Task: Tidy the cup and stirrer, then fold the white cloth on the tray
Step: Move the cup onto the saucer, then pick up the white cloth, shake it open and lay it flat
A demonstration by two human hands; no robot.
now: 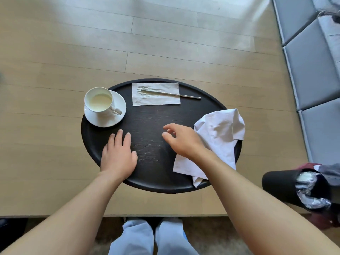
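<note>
A black oval tray (147,115) lies on a light wooden table. At its left rim a white cup (99,101) holding a pale drink stands on a white saucer (105,119). A metal stirrer (171,94) rests across a white paper napkin (156,93) at the tray's far side. The crumpled white cloth (219,137) lies on the tray's right side, overhanging the rim. My left hand (118,155) rests flat on the tray, fingers apart, holding nothing. My right hand (181,139) hovers over the tray's middle with fingers loosely curled and empty, its wrist over the cloth.
A black bin (287,190) with crumpled shiny wrappers inside stands at the right, beside the table. Grey cushions (312,61) run along the far right. My knees in pale trousers (152,236) show below the table's near edge.
</note>
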